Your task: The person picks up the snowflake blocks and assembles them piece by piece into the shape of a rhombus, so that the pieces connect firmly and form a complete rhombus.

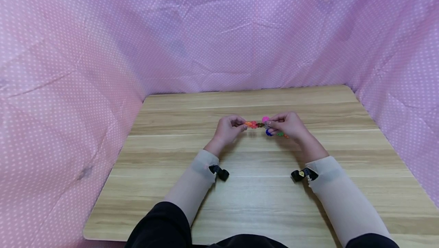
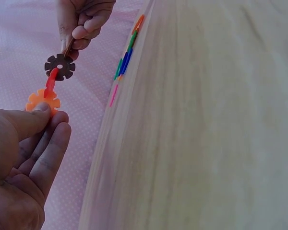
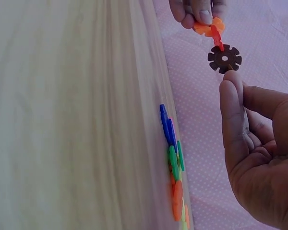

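Left hand [image 1: 227, 129]: you pinched orange disc [image 2: 37, 99] | right hand [image 1: 288, 125]: pinched thin brown piece [image 2: 69, 47] at dark disc [image 3: 234, 58] | red disc [image 2: 49, 86]: between grips | likely risk: joints parting, had you twisted or pulled unevenly

The table [image 1: 253, 187] has a flat top with pale wood grain running side to side and rounded corners. A group of thin, coloured pieces lies flat on its surface, seen edge-on in both wrist views. The group includes a pink piece [image 1: 265, 119], blue pieces [image 3: 163, 117], green pieces [image 3: 173, 163] and orange pieces [image 3: 177, 203], set close together.
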Demonstrator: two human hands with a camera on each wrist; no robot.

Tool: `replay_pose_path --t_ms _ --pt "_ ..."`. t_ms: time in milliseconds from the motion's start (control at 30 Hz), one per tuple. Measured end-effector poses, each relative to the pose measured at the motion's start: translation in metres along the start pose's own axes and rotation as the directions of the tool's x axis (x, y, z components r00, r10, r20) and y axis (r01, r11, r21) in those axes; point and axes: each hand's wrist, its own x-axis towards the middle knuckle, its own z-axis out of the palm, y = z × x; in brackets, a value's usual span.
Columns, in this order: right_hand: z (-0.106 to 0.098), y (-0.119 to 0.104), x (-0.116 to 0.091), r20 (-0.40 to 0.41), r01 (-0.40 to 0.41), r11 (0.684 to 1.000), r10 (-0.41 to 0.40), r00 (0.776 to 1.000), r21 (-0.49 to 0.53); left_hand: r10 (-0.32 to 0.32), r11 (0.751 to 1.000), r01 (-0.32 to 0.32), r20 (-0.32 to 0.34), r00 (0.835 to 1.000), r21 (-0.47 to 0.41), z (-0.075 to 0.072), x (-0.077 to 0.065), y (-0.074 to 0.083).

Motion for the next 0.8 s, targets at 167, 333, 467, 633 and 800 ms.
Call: replay_pose_path --t_ms 167,333,467,633,800 --pt "0.004 0.0023 0.0003 -0.01 -0.004 0.997 0.005 1.0 0.076 0.008 1.0 -0.008 -0.005 1.0 -0.002 0.0003 -0.0001 0.0009" --pt "0.006 0.006 0.0022 0.0 -0.014 0.984 0.014 1.0 0.18 0.014 1.0 -0.014 -0.001 1.0 0.005 0.0008 0.0002 0.0011" --pt "0.0055 0.0062 0.0027 0.006 -0.007 0.978 0.006 1.0 0.207 0.02 1.0 -0.02 0.011 1.0 0.018 0.0012 0.001 0.0014" --pt "0.004 0.0054 0.0017 0.022 -0.005 0.976 0.0 1.0 0.219 0.016 1.0 -0.016 0.022 1.0 0.013 0.0003 0.0011 0.0021" --pt "0.0019 0.0056 0.0013 0.042 -0.012 0.985 0.005 0.999 0.172 0.008 1.0 -0.005 0.088 0.996 -0.026 -0.0022 0.0009 0.0007"
